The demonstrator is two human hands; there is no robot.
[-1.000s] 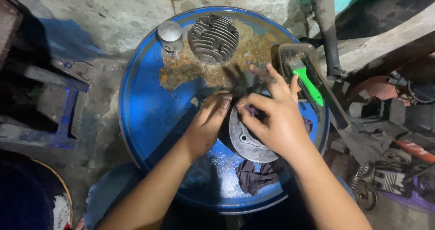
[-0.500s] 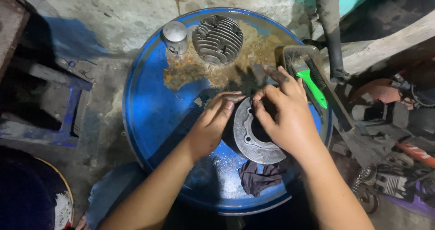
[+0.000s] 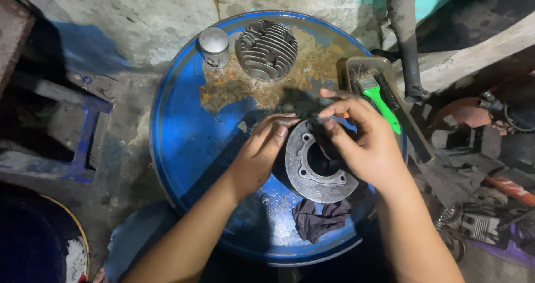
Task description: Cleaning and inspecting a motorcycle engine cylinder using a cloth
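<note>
Blue and rusty, the drum top [image 3: 184, 144] carries a round metal cylinder [image 3: 317, 171] standing on end, its hole facing up, with the left hand [image 3: 259, 155] pressed on its left side and the right hand [image 3: 365, 144] right above, fingers [image 3: 334, 107] pinched together.

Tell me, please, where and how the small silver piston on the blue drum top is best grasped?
Probably around its round side wall, from above. The piston stands upright, closed crown up, at the drum top's far edge. The finned cylinder head lies close on its right, so place fingers front and back.
</note>
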